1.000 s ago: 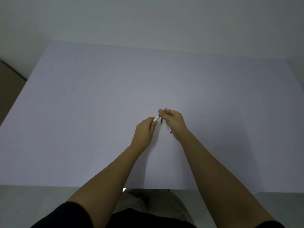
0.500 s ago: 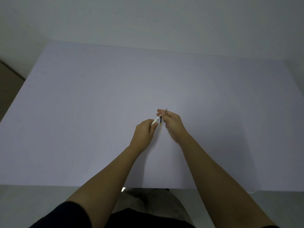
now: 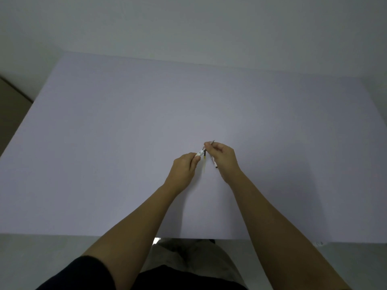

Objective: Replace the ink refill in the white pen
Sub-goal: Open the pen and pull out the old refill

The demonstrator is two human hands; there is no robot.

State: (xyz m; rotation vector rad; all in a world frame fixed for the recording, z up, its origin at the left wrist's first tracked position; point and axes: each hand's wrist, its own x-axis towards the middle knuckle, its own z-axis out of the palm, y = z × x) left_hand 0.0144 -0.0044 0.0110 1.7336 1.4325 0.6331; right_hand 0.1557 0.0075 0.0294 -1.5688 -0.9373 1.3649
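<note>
My left hand [image 3: 184, 169] grips the white pen barrel [image 3: 200, 152], whose open end pokes out up and to the right between its fingers. My right hand [image 3: 223, 159] pinches the pen's grey pointed tip piece [image 3: 212, 141] right at that end. Directly below the two hands a thin ink refill [image 3: 204, 161], dark at the top and yellowish lower down, lies or hangs; I cannot tell which. A second thin white piece with a dark tip [image 3: 214, 165] sticks out under my right palm. Both hands hover just above the pale lilac table [image 3: 104, 143].
The table's near edge [image 3: 62, 235] runs across in front of my lap. A plain wall stands behind the far edge. At the far left a brown surface [image 3: 10, 101] shows beside the table.
My hands have stayed together at the same spot. The white piece under my right palm, hidden half a second ago, shows again.
</note>
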